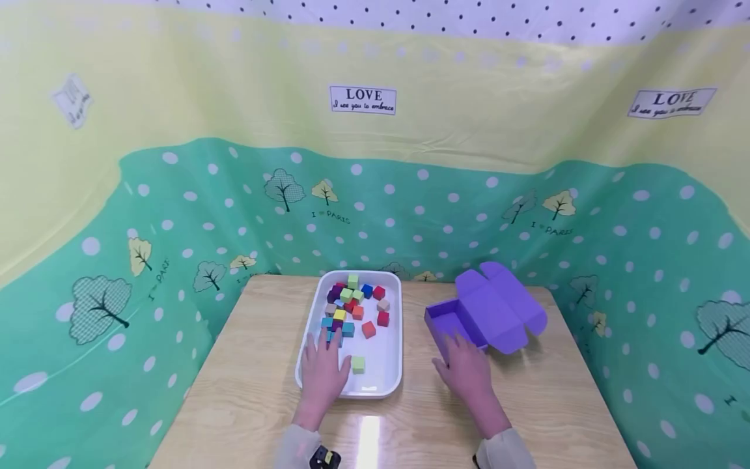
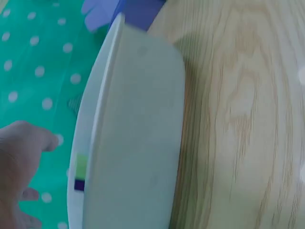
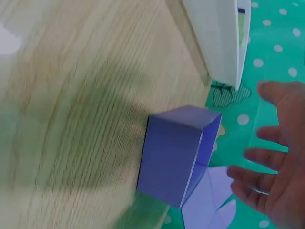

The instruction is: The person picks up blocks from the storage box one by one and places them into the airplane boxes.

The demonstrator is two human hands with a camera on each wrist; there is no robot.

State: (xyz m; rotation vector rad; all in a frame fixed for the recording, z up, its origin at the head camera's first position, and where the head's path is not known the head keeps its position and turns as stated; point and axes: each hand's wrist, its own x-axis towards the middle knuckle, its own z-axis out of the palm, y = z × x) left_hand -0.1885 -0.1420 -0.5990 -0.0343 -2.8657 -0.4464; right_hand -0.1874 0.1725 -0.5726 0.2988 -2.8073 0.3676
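Observation:
A white tray (image 1: 395, 352) holds several small coloured cubes, mostly bunched in its far half. My left hand (image 1: 322, 372) reaches over the tray's near left part, fingers spread toward the teal cubes (image 1: 348, 329); whether the fingertips touch them is unclear. A light green cube (image 1: 358, 365) lies just right of that thumb. To the right, a purple cardboard box (image 3: 171, 157) has its lid (image 1: 498, 306) folded back. Over the box's near side is my right hand (image 1: 469, 374), fingers extended and nothing in its grasp. The right wrist view shows its fingers (image 3: 259, 179) apart from the box wall.
Both containers stand on a wooden table (image 1: 234, 391), with a strip of tabletop between them. A green polka-dot cloth (image 1: 387, 208) hangs behind and along both sides. The lid's flaps spread out to the box's right.

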